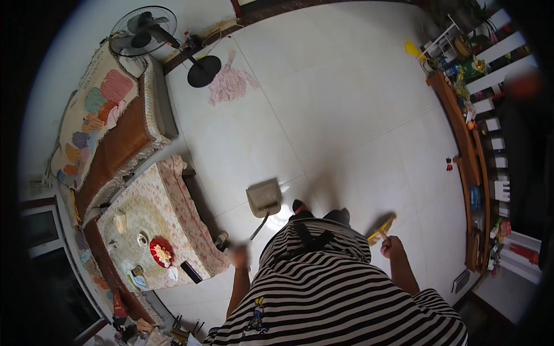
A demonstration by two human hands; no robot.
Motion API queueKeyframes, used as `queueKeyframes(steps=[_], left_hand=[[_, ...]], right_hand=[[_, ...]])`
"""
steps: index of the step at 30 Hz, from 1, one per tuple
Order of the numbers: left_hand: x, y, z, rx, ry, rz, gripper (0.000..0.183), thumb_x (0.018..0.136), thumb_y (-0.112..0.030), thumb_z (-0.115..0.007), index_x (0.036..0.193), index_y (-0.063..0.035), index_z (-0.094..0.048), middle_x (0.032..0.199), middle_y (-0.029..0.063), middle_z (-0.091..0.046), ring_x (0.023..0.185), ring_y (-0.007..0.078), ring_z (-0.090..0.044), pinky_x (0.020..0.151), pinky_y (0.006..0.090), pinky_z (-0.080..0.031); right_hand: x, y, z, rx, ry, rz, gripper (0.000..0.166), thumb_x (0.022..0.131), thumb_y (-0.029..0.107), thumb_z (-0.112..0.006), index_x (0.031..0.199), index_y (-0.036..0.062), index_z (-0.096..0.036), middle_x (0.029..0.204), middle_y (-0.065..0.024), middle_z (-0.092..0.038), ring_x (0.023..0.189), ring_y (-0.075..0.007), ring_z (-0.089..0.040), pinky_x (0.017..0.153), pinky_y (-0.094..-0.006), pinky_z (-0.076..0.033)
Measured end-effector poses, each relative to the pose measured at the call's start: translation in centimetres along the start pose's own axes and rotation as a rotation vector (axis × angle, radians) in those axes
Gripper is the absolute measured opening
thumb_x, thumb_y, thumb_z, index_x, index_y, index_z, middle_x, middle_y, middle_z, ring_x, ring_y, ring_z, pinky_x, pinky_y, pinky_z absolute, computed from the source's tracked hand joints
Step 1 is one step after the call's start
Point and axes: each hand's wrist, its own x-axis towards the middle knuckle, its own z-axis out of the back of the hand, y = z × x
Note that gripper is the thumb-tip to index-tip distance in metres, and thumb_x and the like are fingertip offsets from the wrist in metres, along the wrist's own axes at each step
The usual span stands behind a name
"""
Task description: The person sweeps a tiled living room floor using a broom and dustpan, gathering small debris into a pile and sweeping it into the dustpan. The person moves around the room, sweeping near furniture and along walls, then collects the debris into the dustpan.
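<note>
My left hand (239, 256), partly blurred, is closed on the upper end of the handle of a long-handled dustpan (264, 197). The grey-brown pan rests on the tiled floor in front of my feet, left of centre. On the other side of my body, my right hand (391, 247) is shut round the handle of a yellow broom (383, 229). Its yellow head is near the floor beside my right hip; most of the handle is hidden in or behind my fist.
A cloth-covered table (179, 225) holds a red plate of food (162, 252). Behind it stands a sofa (125, 134). A pedestal fan (204, 71) stands by pink clothing (233, 82) on the floor. A wooden cabinet (450, 104) lines the right, near a small red and black object (449, 164).
</note>
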Motion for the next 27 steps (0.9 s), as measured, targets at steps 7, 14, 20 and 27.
queueKeyframes(steps=[7, 14, 20, 27], left_hand=[[3.7, -1.9, 6.1, -0.146, -0.094, 0.356, 0.013, 0.071, -0.010, -0.054, 0.084, -0.0085, -0.055, 0.050, -0.0003, -0.046, 0.037, 0.0072, -0.041, 0.033, 0.0222, -0.032], [1.5, -3.1, 2.7, 0.066, -0.141, 0.316, 0.014, 0.071, -0.008, -0.054, 0.084, -0.0089, -0.055, 0.049, -0.0017, -0.046, 0.037, 0.0068, -0.040, 0.034, 0.0224, -0.032], [9.0, -5.5, 7.8, -0.558, 0.047, 0.930, 0.015, 0.071, -0.011, -0.056, 0.085, -0.0077, -0.058, 0.053, -0.0013, -0.049, 0.043, 0.0069, -0.044, 0.041, 0.0221, -0.036], [12.2, -9.1, 3.1, -0.975, 0.219, 1.563, 0.015, 0.072, -0.013, -0.057, 0.086, -0.0091, -0.060, 0.055, -0.0019, -0.051, 0.048, 0.0075, -0.047, 0.048, 0.0226, -0.040]], right_hand=[[1.1, -1.4, -17.6, -0.186, 0.427, -0.003, 0.027, 0.074, 0.015, -0.041, 0.051, 0.0184, -0.027, 0.041, 0.0050, -0.024, 0.032, -0.0082, -0.025, 0.033, -0.0237, -0.019], [-2.7, 1.7, -30.1, -0.372, 0.599, 0.024, 0.022, 0.075, 0.013, -0.049, 0.056, 0.0153, -0.038, 0.047, 0.0032, -0.035, 0.038, -0.0092, -0.037, 0.036, -0.0235, -0.030], [-3.3, 10.4, -31.4, -0.369, 0.698, -0.018, 0.022, 0.079, 0.017, -0.052, 0.062, 0.0183, -0.038, 0.048, 0.0054, -0.033, 0.035, -0.0043, -0.029, 0.032, -0.0204, -0.024], [-15.2, 18.3, -25.8, -0.585, 0.439, 0.481, 0.022, 0.082, 0.019, -0.045, 0.104, 0.0172, -0.044, 0.059, 0.0014, -0.039, 0.040, -0.0043, -0.032, 0.037, -0.0197, -0.027]])
